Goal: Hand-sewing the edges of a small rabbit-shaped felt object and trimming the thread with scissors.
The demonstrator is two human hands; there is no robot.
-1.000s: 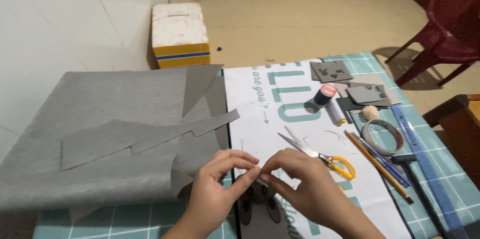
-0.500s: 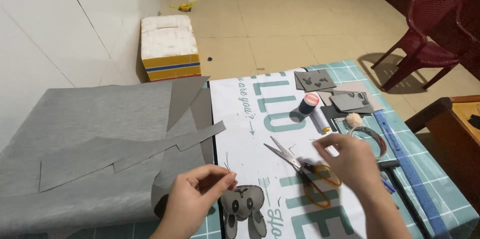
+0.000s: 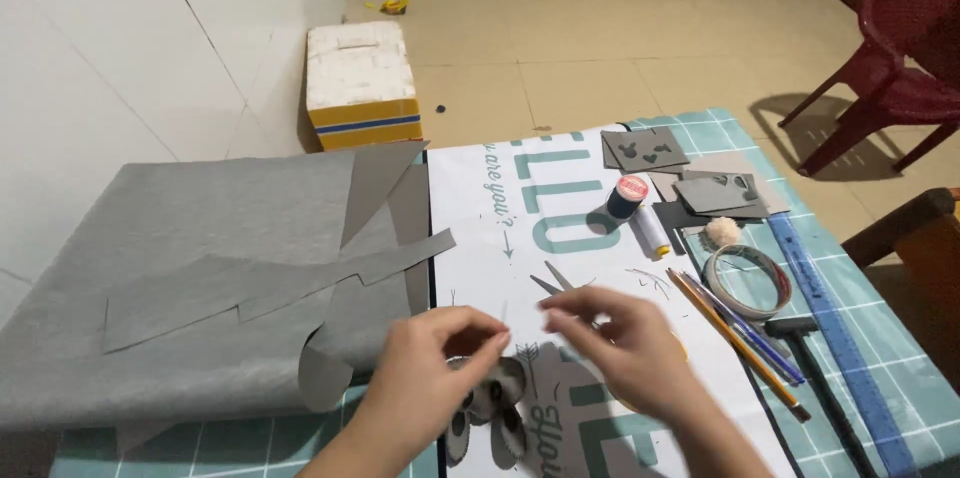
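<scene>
- The right hand [image 3: 625,348], which half a second ago was out over the scissors, has come back toward the left hand [image 3: 435,363]; both now meet with fingertips pinched, apparently on something fine like a needle or thread, too thin to tell for sure.
- Just below the left hand lies the grey felt animal piece [image 3: 490,418], soft and flat, with rounded ears.
- The scissors [image 3: 555,283] lie just beyond the right hand, blades bare metal, handles hidden behind it.
- Beyond the scissors stands a dark thread spool [image 3: 625,200].
- Left of the felt piece spreads a large grey felt sheet [image 3: 200,268], matte, cut in jagged strips.
</scene>
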